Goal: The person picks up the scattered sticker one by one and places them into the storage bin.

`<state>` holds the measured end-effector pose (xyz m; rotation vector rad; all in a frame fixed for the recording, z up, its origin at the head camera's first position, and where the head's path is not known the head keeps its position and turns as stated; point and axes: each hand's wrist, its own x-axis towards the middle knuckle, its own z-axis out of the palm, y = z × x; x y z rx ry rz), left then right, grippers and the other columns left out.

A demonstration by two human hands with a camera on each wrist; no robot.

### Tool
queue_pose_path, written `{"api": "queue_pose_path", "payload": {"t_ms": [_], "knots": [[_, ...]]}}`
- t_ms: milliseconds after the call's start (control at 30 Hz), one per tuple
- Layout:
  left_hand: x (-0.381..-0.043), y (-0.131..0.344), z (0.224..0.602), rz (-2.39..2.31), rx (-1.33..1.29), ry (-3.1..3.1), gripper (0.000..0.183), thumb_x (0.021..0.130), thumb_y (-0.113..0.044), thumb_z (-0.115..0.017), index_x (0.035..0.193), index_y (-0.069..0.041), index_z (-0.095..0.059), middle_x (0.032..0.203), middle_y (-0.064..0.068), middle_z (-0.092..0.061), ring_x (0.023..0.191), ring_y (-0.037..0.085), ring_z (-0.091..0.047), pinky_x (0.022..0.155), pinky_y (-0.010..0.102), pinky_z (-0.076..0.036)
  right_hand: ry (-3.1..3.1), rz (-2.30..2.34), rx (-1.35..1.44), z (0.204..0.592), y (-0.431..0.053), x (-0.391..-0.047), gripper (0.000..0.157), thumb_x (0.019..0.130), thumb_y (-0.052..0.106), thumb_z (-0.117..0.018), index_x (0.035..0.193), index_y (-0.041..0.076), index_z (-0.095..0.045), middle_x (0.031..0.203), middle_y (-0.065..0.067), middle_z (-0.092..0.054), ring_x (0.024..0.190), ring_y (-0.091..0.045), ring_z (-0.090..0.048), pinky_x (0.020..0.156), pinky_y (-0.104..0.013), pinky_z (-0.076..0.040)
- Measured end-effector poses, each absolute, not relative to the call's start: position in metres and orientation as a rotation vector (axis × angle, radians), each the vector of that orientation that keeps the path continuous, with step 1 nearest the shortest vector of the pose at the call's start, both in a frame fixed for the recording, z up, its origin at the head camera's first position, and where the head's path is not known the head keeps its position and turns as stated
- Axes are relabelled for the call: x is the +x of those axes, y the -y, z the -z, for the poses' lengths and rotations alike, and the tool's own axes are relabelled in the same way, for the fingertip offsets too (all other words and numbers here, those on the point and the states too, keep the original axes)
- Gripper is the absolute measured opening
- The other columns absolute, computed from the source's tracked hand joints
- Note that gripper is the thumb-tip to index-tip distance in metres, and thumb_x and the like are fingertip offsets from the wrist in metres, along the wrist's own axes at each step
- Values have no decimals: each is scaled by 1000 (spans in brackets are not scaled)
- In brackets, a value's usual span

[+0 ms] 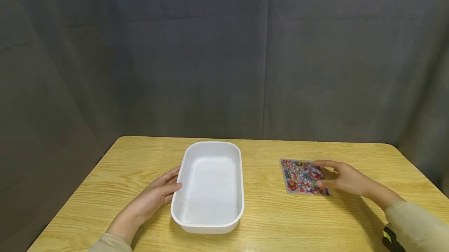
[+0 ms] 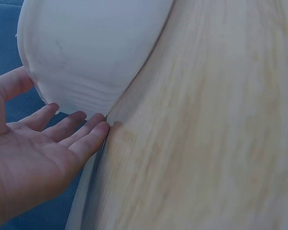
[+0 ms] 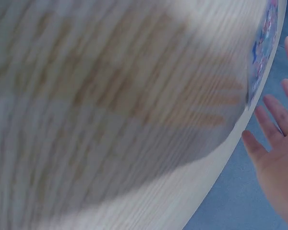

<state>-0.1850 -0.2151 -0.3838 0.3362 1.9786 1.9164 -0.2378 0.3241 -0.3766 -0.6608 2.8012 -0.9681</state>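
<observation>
A white rectangular tub (image 1: 210,224) with rounded corners stands on the table, its inside bare. At its left side is my left hand (image 1: 152,199), thumb at the rim and the other fingers along the outer wall. The left wrist view shows the fingers of this hand (image 2: 43,148) loosely extended against the tub (image 2: 96,48). My right hand (image 1: 350,180) hovers at the right edge of a flat, clear sheet with colourful cartoon pictures (image 1: 298,176). In the right wrist view the fingers of this hand (image 3: 278,129) are spread, apart from the sheet (image 3: 264,48).
The wooden table (image 1: 266,221) has rounded far corners. Dark grey curtain (image 1: 196,69) hangs behind it and at both sides. A black and yellow strap (image 1: 390,238) shows by the right sleeve.
</observation>
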Motion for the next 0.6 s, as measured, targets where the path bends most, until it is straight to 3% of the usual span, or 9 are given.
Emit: {"api": "queue_pose_path", "payload": {"t_ms": [267,600], "knots": [[-184,214,386,-1928,327,-1973,73,101,-21,-56,158,-2,-14,160,23,-21,139,35,-38,108,35,-43,-2795,894,-643,376,-328,-243,75,84,31,-79,142,-5,-48,143,-35,-42,133,-57,-31,99,-69,-38],[-186,215,386,-1923,312,-1987,73,101,-20,-56,157,0,-15,160,24,-22,140,35,-37,107,34,-43,-2703,914,-670,377,-327,-245,84,80,27,-84,143,-10,-43,145,-41,-33,133,-61,-27,102,-73,-30]]}}
